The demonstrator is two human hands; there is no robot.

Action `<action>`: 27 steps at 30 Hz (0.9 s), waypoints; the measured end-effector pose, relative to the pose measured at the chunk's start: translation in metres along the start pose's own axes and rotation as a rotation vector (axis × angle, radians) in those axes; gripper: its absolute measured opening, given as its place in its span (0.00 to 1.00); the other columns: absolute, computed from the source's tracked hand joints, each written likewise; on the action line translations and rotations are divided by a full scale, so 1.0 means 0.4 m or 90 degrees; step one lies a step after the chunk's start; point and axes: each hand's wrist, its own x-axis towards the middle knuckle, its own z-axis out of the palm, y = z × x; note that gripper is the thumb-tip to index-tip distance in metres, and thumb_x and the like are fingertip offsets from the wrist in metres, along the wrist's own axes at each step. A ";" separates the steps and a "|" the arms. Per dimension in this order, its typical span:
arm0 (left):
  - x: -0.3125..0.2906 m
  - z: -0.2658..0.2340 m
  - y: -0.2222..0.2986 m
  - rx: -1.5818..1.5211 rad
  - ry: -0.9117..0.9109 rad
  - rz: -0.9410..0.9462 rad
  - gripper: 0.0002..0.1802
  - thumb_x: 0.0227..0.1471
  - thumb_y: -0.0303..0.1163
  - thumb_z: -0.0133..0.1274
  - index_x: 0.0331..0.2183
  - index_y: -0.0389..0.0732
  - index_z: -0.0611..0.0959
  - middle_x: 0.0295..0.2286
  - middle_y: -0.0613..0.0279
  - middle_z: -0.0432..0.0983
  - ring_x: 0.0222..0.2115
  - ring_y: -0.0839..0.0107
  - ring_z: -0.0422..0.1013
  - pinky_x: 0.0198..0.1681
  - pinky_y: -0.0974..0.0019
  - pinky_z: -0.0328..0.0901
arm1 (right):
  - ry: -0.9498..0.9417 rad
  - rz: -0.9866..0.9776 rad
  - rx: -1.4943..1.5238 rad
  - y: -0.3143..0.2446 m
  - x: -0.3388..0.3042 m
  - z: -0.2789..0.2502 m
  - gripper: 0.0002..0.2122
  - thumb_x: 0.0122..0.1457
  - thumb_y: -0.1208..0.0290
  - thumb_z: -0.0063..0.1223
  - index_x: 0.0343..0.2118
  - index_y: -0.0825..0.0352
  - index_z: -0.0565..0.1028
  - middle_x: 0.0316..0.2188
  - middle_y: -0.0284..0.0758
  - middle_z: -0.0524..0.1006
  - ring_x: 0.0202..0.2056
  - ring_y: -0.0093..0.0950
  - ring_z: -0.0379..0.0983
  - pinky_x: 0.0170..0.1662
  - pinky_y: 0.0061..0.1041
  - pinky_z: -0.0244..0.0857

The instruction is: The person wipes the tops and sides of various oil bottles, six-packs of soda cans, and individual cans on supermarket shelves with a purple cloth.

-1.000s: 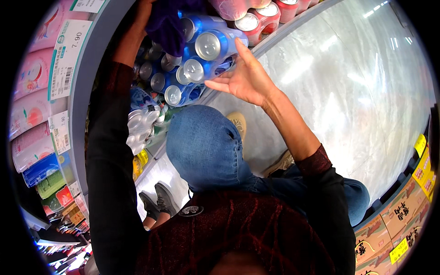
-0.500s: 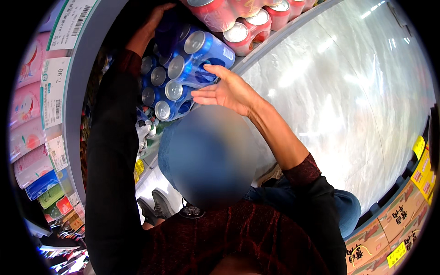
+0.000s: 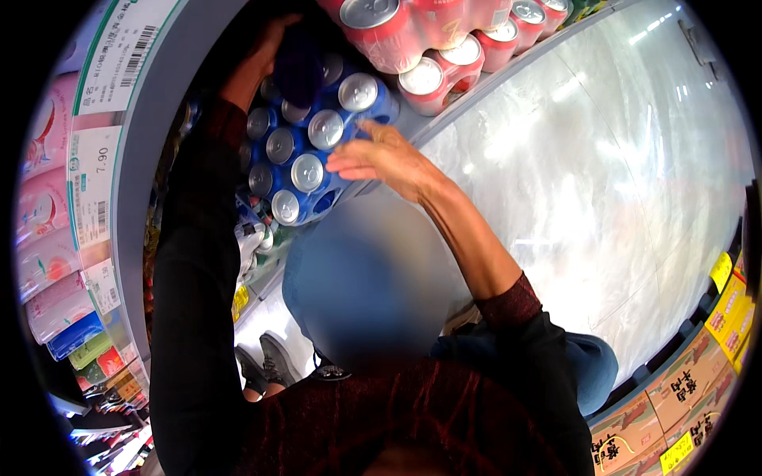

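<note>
A plastic-wrapped pack of blue drink cans (image 3: 308,172) rests in the lower shelf space in front of me, its silver tops facing up. My right hand (image 3: 389,163) is at the pack's right side, open, fingers stretched toward the cans; the fingertips look close to or against the wrap. My left hand (image 3: 270,51) reaches into the dark at the far left of the pack, beside a dark purple patch (image 3: 299,71). Its fingers are dim and partly hidden, so I cannot tell whether they grip the pack.
Packs of red cans (image 3: 421,77) stand beyond on the same shelf. A grey shelf edge with price tags (image 3: 94,186) and pink packages (image 3: 48,163) lines the left. Below the blue pack are more bottles or cans (image 3: 252,238). Cardboard boxes (image 3: 686,381) border the pale shiny floor (image 3: 571,174).
The blue pack has tipped from a slant to more level, showing less of its can sides. My right hand has shifted slightly left, closer to the cans. The whole view has moved a little.
</note>
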 end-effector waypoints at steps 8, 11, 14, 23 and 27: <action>-0.076 0.132 0.044 0.048 -0.082 0.026 0.21 0.56 0.39 0.46 0.47 0.36 0.77 0.42 0.53 0.77 0.40 0.64 0.75 0.47 0.60 0.70 | 0.018 0.015 -0.242 -0.024 -0.059 -0.086 0.25 0.57 0.67 0.53 0.52 0.81 0.62 0.37 0.44 0.77 0.37 0.30 0.78 0.42 0.26 0.72; 0.009 -0.041 -0.030 0.110 0.017 0.167 0.22 0.55 0.41 0.47 0.47 0.38 0.78 0.42 0.55 0.77 0.41 0.65 0.74 0.48 0.61 0.68 | -0.046 0.001 -0.343 -0.120 -0.100 -0.082 0.15 0.59 0.63 0.53 0.40 0.73 0.76 0.33 0.39 0.79 0.33 0.25 0.78 0.38 0.23 0.72; 0.010 -0.023 -0.024 0.129 0.095 0.248 0.21 0.54 0.42 0.48 0.46 0.40 0.79 0.42 0.58 0.76 0.42 0.67 0.72 0.49 0.64 0.65 | 0.039 -0.061 -0.355 -0.248 -0.176 -0.165 0.17 0.61 0.61 0.52 0.43 0.70 0.76 0.36 0.37 0.79 0.36 0.24 0.77 0.40 0.22 0.71; -0.167 0.007 0.080 0.060 -0.117 0.318 0.21 0.48 0.36 0.53 0.46 0.39 0.79 0.41 0.60 0.76 0.42 0.70 0.72 0.49 0.68 0.65 | 0.394 -0.462 -0.523 -0.482 -0.060 -0.249 0.35 0.54 0.49 0.55 0.58 0.71 0.64 0.52 0.42 0.70 0.52 0.33 0.66 0.53 0.30 0.59; -0.171 0.064 0.071 -0.007 -0.206 0.246 0.21 0.47 0.32 0.53 0.45 0.38 0.78 0.39 0.61 0.77 0.40 0.72 0.73 0.47 0.69 0.67 | 0.379 -0.404 -0.451 -0.485 -0.021 -0.253 0.32 0.55 0.51 0.53 0.59 0.67 0.64 0.50 0.40 0.71 0.48 0.32 0.68 0.48 0.32 0.62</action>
